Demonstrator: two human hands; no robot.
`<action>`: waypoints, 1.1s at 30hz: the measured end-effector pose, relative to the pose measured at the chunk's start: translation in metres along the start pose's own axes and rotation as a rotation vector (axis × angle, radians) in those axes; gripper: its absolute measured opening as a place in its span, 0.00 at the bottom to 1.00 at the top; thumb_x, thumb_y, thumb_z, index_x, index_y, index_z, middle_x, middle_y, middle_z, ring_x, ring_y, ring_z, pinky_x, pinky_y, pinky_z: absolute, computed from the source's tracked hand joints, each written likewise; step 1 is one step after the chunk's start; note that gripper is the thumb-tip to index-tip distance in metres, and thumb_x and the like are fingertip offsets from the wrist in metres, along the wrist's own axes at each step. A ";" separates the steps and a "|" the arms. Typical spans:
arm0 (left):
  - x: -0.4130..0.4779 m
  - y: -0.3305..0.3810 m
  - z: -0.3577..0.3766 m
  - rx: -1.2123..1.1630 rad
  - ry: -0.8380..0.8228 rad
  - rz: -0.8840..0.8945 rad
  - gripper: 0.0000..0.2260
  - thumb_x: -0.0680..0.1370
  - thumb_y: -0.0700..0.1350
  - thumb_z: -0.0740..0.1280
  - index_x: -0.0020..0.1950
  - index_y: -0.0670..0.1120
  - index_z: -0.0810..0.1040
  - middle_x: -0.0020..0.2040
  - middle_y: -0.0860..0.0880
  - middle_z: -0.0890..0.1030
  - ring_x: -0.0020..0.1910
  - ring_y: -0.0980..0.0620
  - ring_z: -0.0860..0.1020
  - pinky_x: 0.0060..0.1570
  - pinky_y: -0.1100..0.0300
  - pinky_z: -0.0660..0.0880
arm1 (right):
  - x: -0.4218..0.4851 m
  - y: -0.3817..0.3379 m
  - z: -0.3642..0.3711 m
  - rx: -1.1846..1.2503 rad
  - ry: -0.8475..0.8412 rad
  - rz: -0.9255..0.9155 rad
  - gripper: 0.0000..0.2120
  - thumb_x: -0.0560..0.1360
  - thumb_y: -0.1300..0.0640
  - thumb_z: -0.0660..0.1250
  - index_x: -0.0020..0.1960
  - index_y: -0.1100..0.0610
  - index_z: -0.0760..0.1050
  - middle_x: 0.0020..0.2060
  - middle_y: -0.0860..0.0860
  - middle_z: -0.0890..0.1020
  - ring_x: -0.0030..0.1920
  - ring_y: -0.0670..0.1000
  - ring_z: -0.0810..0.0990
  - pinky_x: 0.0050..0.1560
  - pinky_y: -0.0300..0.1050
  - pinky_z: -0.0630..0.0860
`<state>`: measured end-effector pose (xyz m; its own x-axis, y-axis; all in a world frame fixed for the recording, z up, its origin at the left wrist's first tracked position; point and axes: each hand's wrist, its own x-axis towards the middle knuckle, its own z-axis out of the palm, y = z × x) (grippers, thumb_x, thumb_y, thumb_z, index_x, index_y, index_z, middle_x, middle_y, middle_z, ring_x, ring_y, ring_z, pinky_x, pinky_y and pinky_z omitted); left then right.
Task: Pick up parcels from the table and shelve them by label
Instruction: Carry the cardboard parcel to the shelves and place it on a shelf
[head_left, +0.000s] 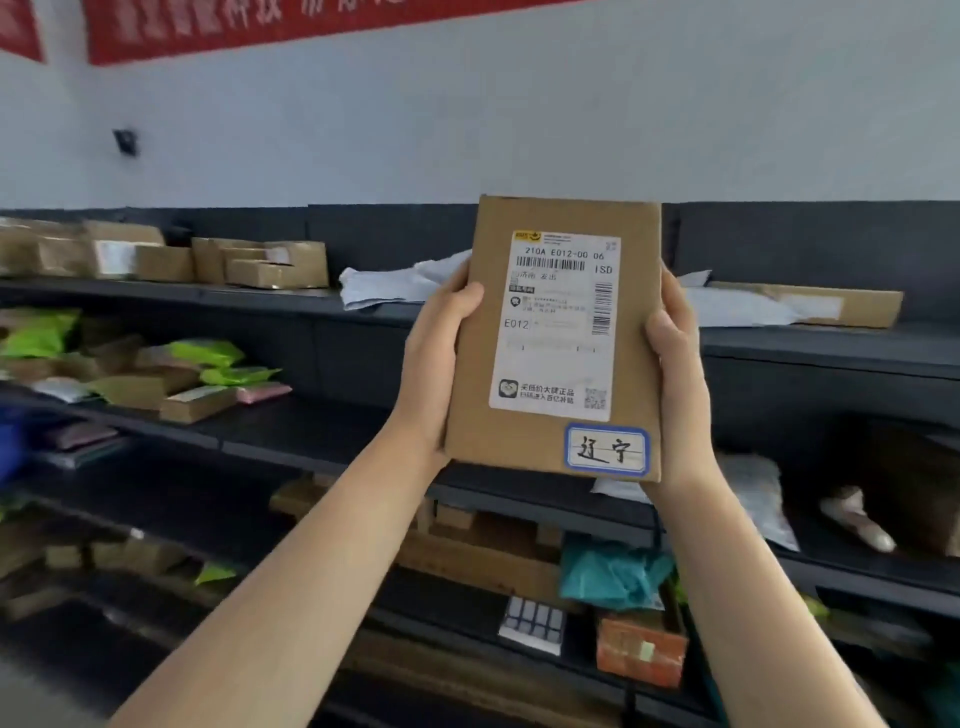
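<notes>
A flat brown cardboard parcel (480, 395) is held upright in front of the dark shelving (337, 426), its face toward me. It carries a white shipping label (556, 325) and a small blue-bordered sticker (607, 450) with handwritten characters at its lower right. My left hand (439, 358) grips the parcel's left edge, thumb on the front. My right hand (678, 374) grips the right edge. The parcel hides part of the top shelf behind it.
The top shelf holds brown boxes (260, 262) at left, white bags (395, 283) in the middle and a long flat box (810, 304) at right. Green bags (208, 358) and boxes lie on the second shelf. Lower shelves hold a teal bag (613, 574) and an orange box (641, 652).
</notes>
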<state>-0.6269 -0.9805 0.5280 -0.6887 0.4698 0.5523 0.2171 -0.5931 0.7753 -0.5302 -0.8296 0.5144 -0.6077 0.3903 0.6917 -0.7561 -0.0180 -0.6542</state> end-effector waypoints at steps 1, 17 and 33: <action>-0.004 0.011 -0.025 0.014 0.033 0.006 0.19 0.83 0.50 0.59 0.72 0.46 0.74 0.65 0.41 0.82 0.62 0.41 0.81 0.56 0.46 0.80 | 0.001 0.014 0.024 0.026 -0.020 0.021 0.27 0.79 0.48 0.61 0.77 0.49 0.63 0.70 0.53 0.77 0.67 0.56 0.79 0.65 0.61 0.77; -0.037 0.134 -0.336 0.265 0.569 0.211 0.20 0.81 0.50 0.62 0.72 0.49 0.73 0.63 0.42 0.83 0.61 0.41 0.82 0.60 0.42 0.77 | 0.045 0.216 0.331 0.291 -0.378 0.254 0.29 0.77 0.48 0.62 0.78 0.47 0.62 0.72 0.53 0.75 0.67 0.56 0.79 0.66 0.63 0.76; -0.066 0.241 -0.632 0.400 0.920 0.309 0.21 0.80 0.52 0.63 0.71 0.46 0.74 0.51 0.49 0.87 0.48 0.50 0.85 0.41 0.56 0.80 | 0.065 0.403 0.640 0.554 -0.644 0.405 0.27 0.76 0.50 0.62 0.74 0.46 0.65 0.72 0.53 0.74 0.66 0.55 0.79 0.62 0.55 0.78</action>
<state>-0.9668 -1.5677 0.4849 -0.7878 -0.4432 0.4277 0.5707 -0.2642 0.7775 -1.0302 -1.4003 0.4913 -0.7416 -0.3230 0.5880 -0.3653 -0.5407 -0.7578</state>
